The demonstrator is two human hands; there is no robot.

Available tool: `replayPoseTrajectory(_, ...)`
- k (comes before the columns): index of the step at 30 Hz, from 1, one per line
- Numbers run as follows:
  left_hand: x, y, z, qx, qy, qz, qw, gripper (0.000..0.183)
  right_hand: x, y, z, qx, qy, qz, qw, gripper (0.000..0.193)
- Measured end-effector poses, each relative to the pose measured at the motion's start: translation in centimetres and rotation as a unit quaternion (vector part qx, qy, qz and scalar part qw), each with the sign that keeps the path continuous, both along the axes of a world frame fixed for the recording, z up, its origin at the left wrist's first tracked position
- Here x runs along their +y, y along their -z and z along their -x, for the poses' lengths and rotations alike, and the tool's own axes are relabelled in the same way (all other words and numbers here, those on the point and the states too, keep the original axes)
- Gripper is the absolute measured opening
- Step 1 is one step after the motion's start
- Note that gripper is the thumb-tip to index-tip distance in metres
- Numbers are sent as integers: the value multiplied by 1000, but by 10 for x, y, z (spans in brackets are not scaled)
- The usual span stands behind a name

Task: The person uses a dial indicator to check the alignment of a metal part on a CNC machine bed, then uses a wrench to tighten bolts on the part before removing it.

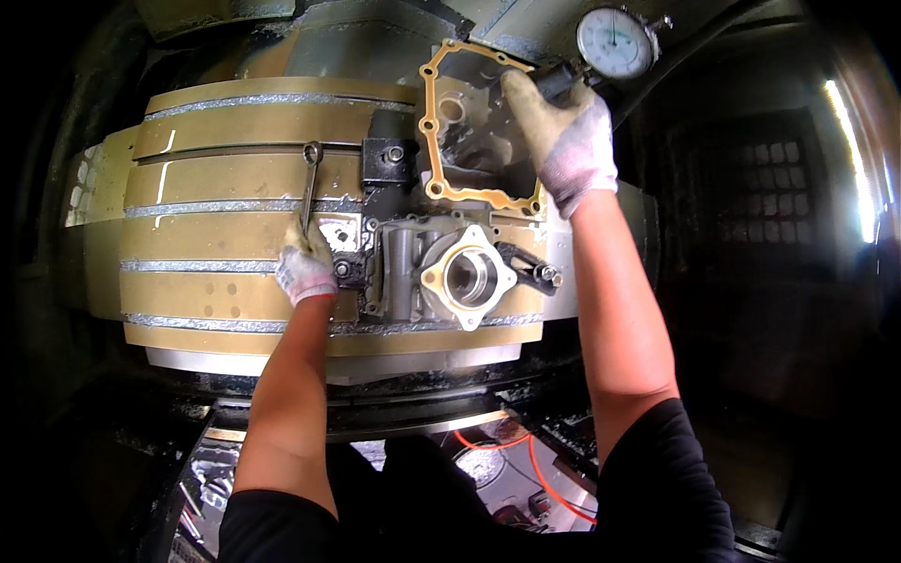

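Note:
My left hand [306,267], in a pale work glove, is closed around a ring-ended wrench [311,183] that points away from me over the slotted table. My right hand [568,141], also gloved, reaches farther up and is wrapped about a dark cylindrical part [556,81] beside a round dial gauge [614,43]. Under that hand sits a metal housing [429,94] with a machined flange rim and bolt holes; the hand hides part of its right side. Nearer me is a second casting [467,279] with a round bore, next to my left hand.
The slotted machine table [216,236] has metal chips in its grooves. Black clamp blocks [386,161] and a clamp with a bolt [537,270] stand against the castings. A dark cable [690,61] runs by the gauge. Below the table's front edge lies an orange hose [537,460].

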State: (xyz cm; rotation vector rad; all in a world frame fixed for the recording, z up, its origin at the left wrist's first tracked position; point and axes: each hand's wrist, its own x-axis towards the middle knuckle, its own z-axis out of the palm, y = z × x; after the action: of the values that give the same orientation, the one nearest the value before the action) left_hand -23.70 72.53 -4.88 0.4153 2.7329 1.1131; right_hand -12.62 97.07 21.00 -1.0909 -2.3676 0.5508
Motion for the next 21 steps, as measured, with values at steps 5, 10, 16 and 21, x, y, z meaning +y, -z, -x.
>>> replayPoseTrajectory(5,-2,9,2,63,8,-84,994,34,-7,-1,0,44,-30,6,999,39)
replayPoseTrajectory(10,-2,12,2,54,0,-36,998,32,-4,7,-8,68,-12,71,995,40)
replayPoseTrajectory(16,-2,8,2,22,-5,-14,1000,31,-1,9,-6,87,-20,51,995,37)
replayPoseTrajectory(21,-2,12,2,47,-5,-1,999,32,-8,3,-6,124,40,178,975,33)
